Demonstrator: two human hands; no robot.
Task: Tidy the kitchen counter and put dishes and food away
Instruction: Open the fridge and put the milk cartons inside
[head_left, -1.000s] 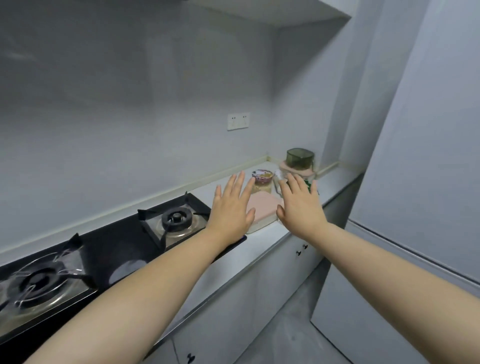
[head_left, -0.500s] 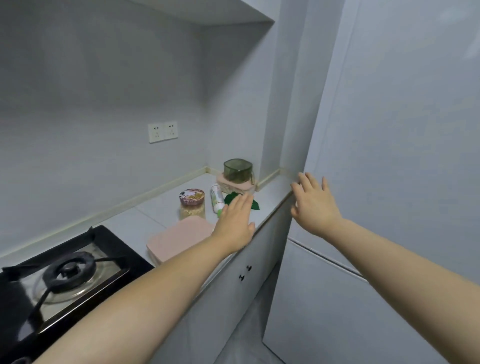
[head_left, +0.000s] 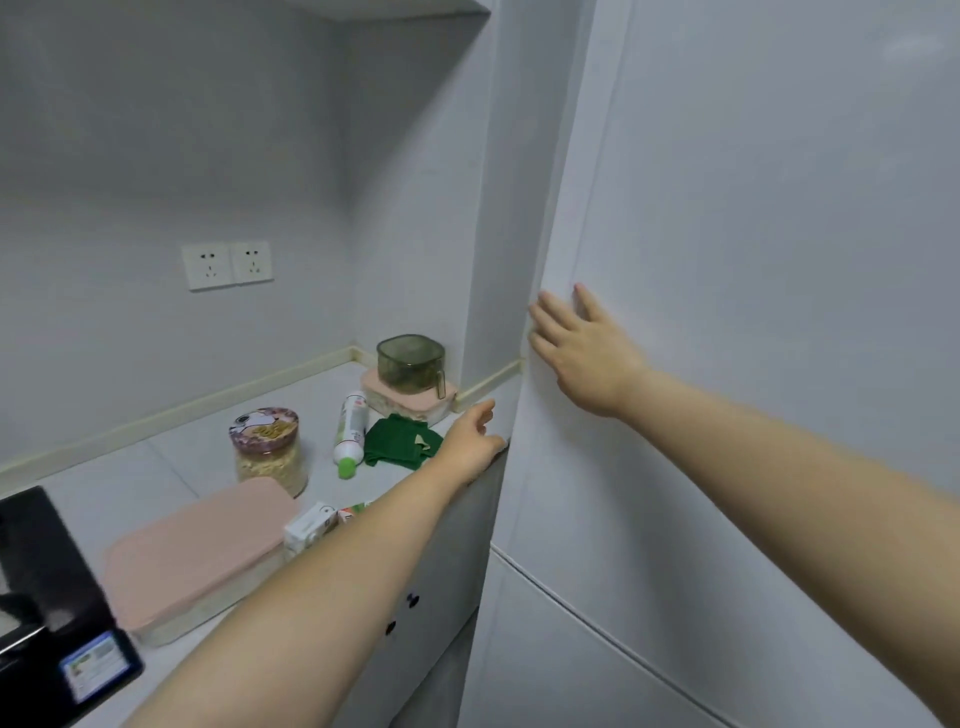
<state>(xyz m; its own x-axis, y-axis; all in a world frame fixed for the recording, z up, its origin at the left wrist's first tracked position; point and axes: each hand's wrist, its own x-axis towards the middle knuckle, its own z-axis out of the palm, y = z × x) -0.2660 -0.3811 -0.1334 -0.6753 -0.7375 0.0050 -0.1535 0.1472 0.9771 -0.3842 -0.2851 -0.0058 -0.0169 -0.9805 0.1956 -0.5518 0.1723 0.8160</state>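
On the grey counter (head_left: 171, 467) lie a pink-lidded box (head_left: 202, 551), a jar of oats (head_left: 267, 449) with a patterned lid, a white bottle with a green cap (head_left: 350, 434) on its side, a green cloth (head_left: 400, 441) and a small white carton (head_left: 311, 527). A green clear container (head_left: 410, 361) stands on a second pink-lidded box (head_left: 415, 402) in the corner. My left hand (head_left: 470, 441) rests at the counter's right front edge beside the cloth, holding nothing. My right hand (head_left: 582, 348) lies flat with straight fingers against the tall white fridge door (head_left: 753, 260) near its left edge.
A black gas hob (head_left: 47, 597) fills the lower left corner. Two wall sockets (head_left: 227, 264) sit above the counter. Base cabinet doors (head_left: 415, 597) with dark knobs are below the counter. A seam at mid-height splits the fridge front into upper and lower doors.
The view has swung right, away from the hob. My right hand moved from above the counter to the fridge door. My left hand shifted right to the counter's end.
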